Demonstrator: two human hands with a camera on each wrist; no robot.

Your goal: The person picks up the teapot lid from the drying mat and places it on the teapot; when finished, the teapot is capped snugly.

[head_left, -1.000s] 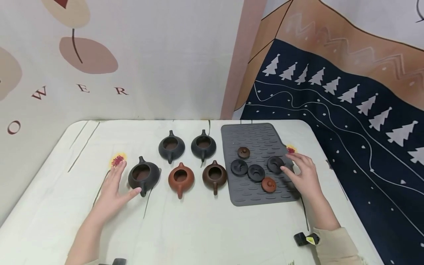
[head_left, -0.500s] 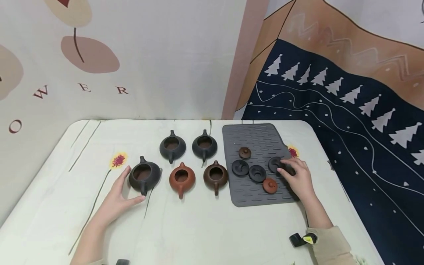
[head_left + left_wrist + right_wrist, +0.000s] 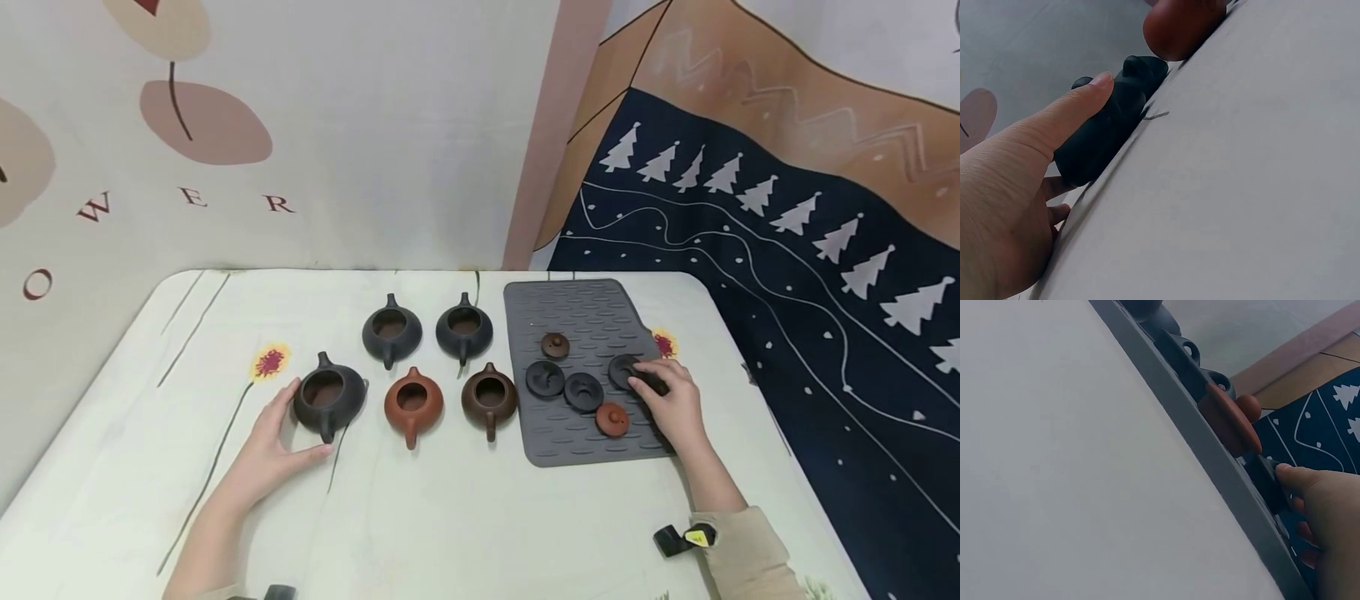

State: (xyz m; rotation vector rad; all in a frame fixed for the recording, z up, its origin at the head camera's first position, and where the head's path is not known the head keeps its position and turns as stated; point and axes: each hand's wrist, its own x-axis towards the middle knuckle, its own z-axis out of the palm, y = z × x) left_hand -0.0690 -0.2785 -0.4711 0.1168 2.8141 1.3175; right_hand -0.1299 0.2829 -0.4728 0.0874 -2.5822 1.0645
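My left hand reaches round the left side of a black teapot, its fingers and thumb fairly straight. The pot stands lidless on the table; the left wrist view has the thumb overlapping the black teapot. With thumb and fingers, my right hand pinches the right side of a black lid at the grey mat's right side. Part of that lid is hidden by the fingers. The right wrist view shows the thumb on the dark lid, beside the red lid.
Two more black teapots stand behind a red teapot and a brown teapot, all lidless. On the grey mat lie a brown lid, a red lid and two other black lids.
My left hand has come in closer round the black teapot. My right hand has moved left onto the black lid and taken hold of it.
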